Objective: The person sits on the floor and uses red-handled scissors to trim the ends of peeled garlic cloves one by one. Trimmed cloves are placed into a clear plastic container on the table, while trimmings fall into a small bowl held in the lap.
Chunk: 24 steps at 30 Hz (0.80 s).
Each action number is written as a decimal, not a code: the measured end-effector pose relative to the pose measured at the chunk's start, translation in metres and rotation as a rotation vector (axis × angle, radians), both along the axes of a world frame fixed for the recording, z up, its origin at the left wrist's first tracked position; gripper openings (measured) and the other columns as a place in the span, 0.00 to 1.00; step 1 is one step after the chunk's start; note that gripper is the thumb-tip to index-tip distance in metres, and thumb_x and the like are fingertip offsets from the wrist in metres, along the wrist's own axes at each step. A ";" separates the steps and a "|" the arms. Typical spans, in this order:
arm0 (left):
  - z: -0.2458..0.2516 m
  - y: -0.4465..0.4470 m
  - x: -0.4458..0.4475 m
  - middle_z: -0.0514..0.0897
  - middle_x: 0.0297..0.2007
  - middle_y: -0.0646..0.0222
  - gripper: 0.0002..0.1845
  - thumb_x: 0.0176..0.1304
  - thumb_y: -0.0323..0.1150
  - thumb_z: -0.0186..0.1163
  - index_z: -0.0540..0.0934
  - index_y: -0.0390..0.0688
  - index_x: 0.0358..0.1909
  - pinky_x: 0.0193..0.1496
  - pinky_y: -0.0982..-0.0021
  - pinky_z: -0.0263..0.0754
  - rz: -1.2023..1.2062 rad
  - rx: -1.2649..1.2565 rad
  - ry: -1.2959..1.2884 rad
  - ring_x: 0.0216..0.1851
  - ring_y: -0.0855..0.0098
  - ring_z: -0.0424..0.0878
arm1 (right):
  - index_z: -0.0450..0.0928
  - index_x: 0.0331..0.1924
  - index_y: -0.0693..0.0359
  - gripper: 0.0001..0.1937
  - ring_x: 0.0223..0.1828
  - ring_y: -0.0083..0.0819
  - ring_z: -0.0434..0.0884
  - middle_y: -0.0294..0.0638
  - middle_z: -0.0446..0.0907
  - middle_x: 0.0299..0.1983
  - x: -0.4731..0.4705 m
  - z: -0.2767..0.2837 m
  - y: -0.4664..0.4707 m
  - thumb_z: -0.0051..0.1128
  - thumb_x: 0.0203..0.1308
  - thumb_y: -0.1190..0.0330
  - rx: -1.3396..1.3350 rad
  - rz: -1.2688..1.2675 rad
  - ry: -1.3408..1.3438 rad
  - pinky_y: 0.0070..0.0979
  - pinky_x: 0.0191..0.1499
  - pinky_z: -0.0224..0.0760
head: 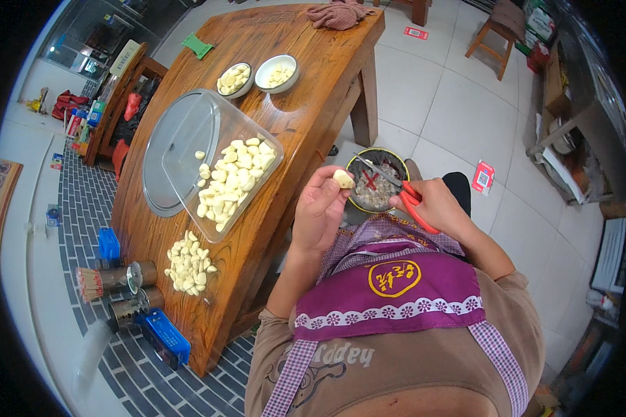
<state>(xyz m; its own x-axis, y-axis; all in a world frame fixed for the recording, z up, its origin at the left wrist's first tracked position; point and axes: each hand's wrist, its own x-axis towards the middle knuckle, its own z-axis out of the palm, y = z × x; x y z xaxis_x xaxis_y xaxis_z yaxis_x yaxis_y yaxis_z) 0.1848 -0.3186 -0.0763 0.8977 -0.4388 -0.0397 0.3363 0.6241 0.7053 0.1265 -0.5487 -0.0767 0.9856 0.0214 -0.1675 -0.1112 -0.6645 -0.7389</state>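
Note:
Between the thumb and fingers of my left hand (321, 208) is a peeled garlic clove (343, 179) with a brownish spot. My right hand (433, 203) grips red-handled scissors (414, 203), their blades angled up and left over a bin (380, 207) with a yellow rim. Scraps lie inside the bin. Left of my hands, a clear plastic container (185, 195) on the wooden table (261, 234) holds many peeled garlic cloves (235, 177). A loose pile of smaller cloves (189, 263) lies on the tabletop nearer me.
Two white bowls, one (235, 93) beside the other (276, 86), hold garlic. A round grey lid (159, 156) lies partly under the container. A pink cloth (339, 14) and a green packet (197, 46) rest farther back. Toothpick holders (104, 284) and a blue box (164, 336) stand near the wall.

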 end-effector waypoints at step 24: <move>-0.004 -0.008 -0.005 0.80 0.48 0.60 0.08 0.63 0.20 0.61 0.75 0.41 0.40 0.60 0.63 0.74 0.131 0.008 -0.154 0.53 0.64 0.80 | 0.73 0.42 0.68 0.33 0.39 0.52 0.80 0.53 0.77 0.38 -0.003 0.012 0.019 0.77 0.43 0.50 -0.111 0.016 -0.507 0.42 0.42 0.73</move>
<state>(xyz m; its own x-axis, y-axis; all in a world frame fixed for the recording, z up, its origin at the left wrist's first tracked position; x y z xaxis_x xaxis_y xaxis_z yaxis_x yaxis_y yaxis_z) 0.1798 -0.3261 -0.0799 0.9430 -0.3176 0.0998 0.1398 0.6497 0.7472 0.1236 -0.5294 -0.0645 0.9434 0.0466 0.3285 0.2532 -0.7409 -0.6221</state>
